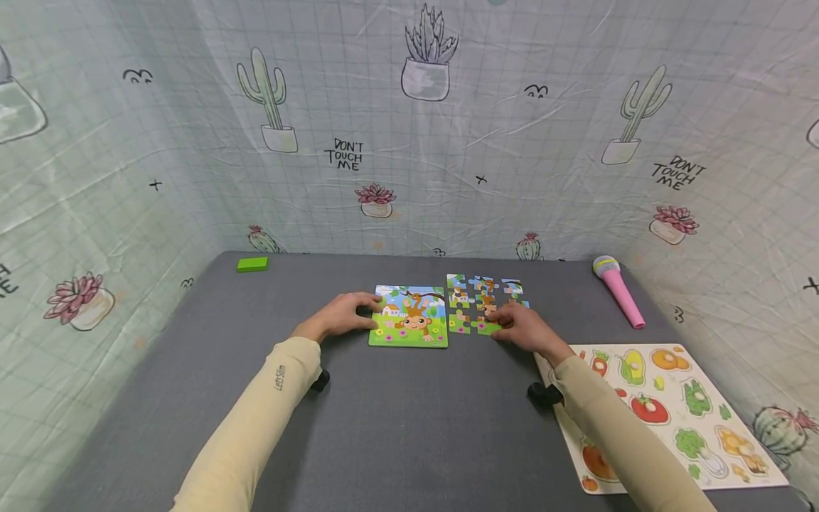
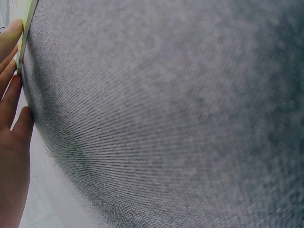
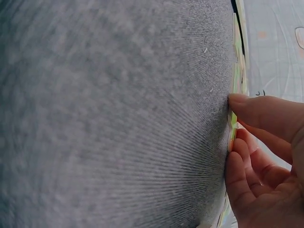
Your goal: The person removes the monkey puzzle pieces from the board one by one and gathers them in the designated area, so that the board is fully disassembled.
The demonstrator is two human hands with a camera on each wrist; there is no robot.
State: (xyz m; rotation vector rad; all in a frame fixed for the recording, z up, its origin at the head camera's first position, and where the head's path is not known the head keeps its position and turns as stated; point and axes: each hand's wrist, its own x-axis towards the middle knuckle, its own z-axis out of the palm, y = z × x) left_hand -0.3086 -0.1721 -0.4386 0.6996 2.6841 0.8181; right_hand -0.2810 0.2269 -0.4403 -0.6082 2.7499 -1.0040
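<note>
In the head view, a monkey picture board (image 1: 409, 320) lies flat near the middle of the table. My left hand (image 1: 345, 313) rests at its left edge, thumb and fingers spread along that edge; the left wrist view shows the fingertips touching the board's rim. Just right of the board lie several loose jigsaw pieces (image 1: 458, 299) in spaced rows, bearing parts of a similar monkey picture. My right hand (image 1: 525, 327) pinches a puzzle piece (image 3: 233, 121) at the near right of these rows. The hand mostly hides that piece in the head view.
A wooden vegetable puzzle board (image 1: 649, 384) lies at the right, partly beneath the right forearm. A pink toy microphone (image 1: 621, 291) is at the back right. The green block (image 1: 252, 264) sits at the back left. Printed curtain (image 1: 422, 156) surrounds the grey table (image 1: 384, 419).
</note>
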